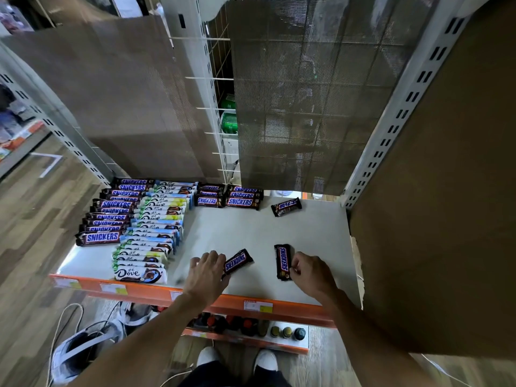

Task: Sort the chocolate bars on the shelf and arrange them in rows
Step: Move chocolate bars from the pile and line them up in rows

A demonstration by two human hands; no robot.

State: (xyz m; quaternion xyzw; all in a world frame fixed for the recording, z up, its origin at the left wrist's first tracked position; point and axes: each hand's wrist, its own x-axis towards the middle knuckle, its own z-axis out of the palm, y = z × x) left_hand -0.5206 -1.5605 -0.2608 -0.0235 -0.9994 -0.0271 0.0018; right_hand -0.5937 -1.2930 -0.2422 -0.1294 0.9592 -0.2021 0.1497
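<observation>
pinching a snickers bar (282,259) with the right hand (312,272).

- One camera, worn on the person's head, looks forward and steeply down along both forearms to the left hand (208,270) and right hand (310,270).
- It faces the shelf board (251,227). The orange front edge (139,289) runs just nearer than the hands, and the mesh back panel (307,93) rises beyond them.
- The hands sit at arm's reach, close enough to read the print on the Snickers bar (283,262) at the right hand's fingertips.
- The person's white shoes (208,356) show below the forearms.
- The wide lens bows the slotted upright (405,107) and takes in wooden floor (28,219) left of the left hand and a cardboard panel (446,191) right of the right hand.
</observation>
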